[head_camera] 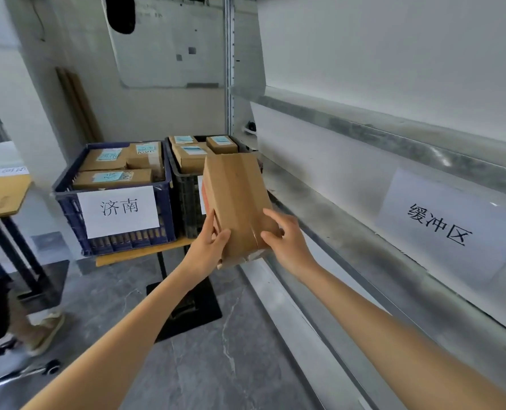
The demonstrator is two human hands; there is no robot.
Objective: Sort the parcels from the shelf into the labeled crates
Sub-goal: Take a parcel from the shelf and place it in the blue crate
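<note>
Left hand (212, 242) and right hand (285, 238) grip a parcel (235, 199) at centre frame. Behind it the black crate (186, 202), beside the blue crate (68, 210), has its label mostly hidden.

Bright, flat, cool indoor light here. Glare streaks the shelf (393, 142) on the right, washing it pale. Soft shadow sits under the bench (145, 252) at its front edge. Wide-angle bend bows the frame edges; the far left smears, and fine detail is soft.

The left grip (213, 246) and right grip (287, 241) are bare hands on long, bare forearms.
</note>
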